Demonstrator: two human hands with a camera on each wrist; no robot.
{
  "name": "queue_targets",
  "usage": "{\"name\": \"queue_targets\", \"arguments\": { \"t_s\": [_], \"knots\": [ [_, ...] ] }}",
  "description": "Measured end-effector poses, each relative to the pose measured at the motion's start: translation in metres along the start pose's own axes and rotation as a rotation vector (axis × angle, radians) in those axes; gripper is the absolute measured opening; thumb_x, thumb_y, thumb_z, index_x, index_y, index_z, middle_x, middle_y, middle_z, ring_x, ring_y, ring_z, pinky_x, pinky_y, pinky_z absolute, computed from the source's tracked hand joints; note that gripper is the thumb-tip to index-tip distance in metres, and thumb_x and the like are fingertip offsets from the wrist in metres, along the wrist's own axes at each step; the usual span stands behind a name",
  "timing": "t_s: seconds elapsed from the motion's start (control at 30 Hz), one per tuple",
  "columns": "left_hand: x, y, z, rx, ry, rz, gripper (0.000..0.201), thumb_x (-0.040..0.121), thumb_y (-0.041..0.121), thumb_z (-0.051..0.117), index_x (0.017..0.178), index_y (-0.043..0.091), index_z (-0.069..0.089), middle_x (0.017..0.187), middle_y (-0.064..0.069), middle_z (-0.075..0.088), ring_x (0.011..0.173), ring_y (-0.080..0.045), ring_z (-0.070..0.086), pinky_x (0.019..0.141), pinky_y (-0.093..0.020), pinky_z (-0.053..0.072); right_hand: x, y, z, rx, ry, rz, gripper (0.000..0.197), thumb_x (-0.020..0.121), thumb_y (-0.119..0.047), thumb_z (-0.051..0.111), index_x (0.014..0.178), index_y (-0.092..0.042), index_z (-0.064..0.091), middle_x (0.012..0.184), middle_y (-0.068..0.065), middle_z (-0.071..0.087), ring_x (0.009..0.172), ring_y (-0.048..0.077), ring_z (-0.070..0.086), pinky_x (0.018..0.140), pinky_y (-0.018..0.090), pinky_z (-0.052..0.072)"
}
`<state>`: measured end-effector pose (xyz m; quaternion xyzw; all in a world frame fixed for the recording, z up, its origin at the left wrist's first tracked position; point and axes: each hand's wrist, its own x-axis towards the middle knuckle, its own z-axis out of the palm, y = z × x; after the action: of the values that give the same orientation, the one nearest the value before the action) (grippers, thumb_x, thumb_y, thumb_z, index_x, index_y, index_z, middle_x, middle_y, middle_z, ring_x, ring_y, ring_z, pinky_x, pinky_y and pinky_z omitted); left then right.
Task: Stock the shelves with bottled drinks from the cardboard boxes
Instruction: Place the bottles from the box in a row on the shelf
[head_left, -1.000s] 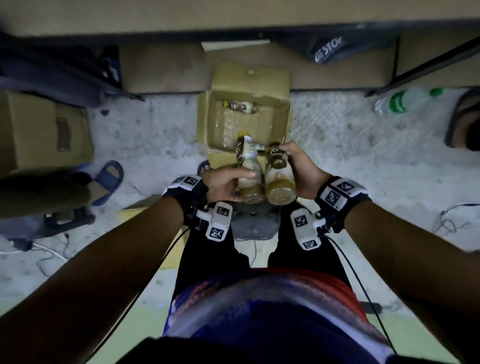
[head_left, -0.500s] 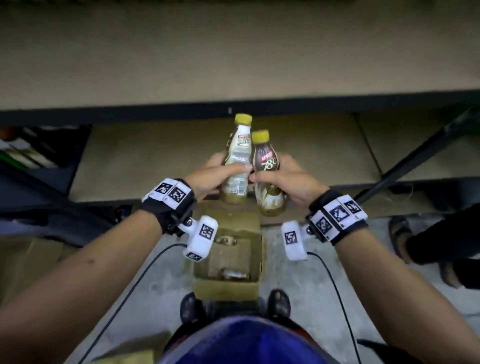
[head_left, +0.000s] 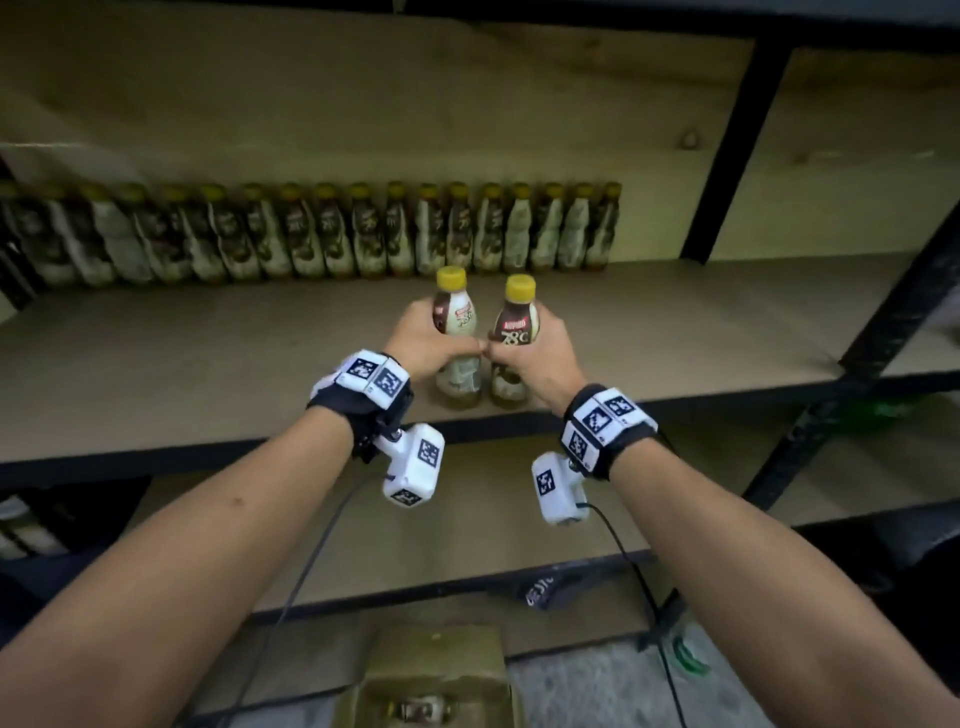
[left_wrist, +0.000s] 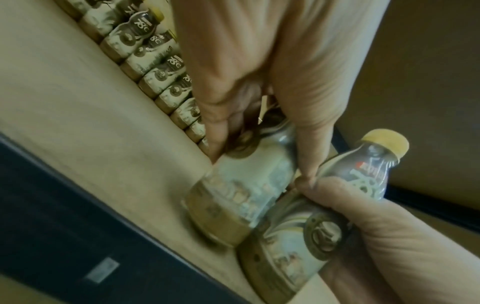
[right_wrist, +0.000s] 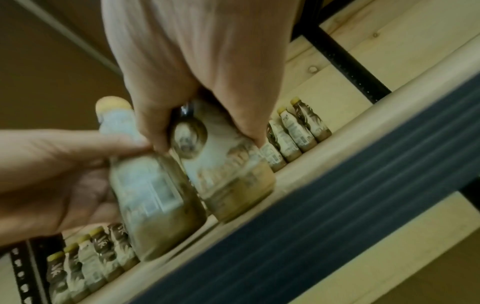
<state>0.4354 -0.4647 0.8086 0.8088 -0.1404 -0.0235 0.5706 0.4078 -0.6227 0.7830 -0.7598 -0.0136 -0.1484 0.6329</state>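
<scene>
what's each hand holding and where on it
Left hand grips the left bottle around its middle; right hand grips the right bottle likewise.

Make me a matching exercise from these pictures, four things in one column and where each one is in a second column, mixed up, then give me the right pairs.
Things:
1. left hand
2. right hand
3. row of bottles
4. cardboard box

Places:
A. lined up along the back of the shelf
B. on the floor below the shelves
C. holds the bottle with the mostly white label, at the shelf's front edge
D. holds the bottle with the dark brown label, at the shelf's front edge

Pairs: 1-C, 2-D, 3-A, 4-B
</scene>
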Motion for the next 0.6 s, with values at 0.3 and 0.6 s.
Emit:
{"name": "queue_targets", "arguments": {
  "t_s": [0.3,0.6],
  "knots": [
    [0.032,-0.019,0.012,0.089,-0.201,0.107,0.050,0.059,0.003,0.087,0.094,0.017,0.055,0.084,0.004,0.068,0.078,-0.011,0.065,0.079,-0.029,0.054,0.006,0.014,-0.011,-0.082,0.037,0.014,0.040,0.068,0.005,0.079,0.093,-0.014,0.053,0.082,0.003,0.061,0.070,0.011,0.057,0.066,0.025,0.050],
    [0.070,-0.016,0.036,0.136,-0.367,0.157,0.052,0.054,0.019,0.091,0.090,0.028,0.055,0.090,0.006,0.070,0.087,-0.013,0.068,0.087,-0.037,0.055,0.009,0.017,-0.041,-0.125,0.095,0.076,0.038,0.070,0.002,0.077,0.097,-0.012,0.054,0.088,0.005,0.062,0.077,0.016,0.060,0.075,0.033,0.054]
  ]
}}
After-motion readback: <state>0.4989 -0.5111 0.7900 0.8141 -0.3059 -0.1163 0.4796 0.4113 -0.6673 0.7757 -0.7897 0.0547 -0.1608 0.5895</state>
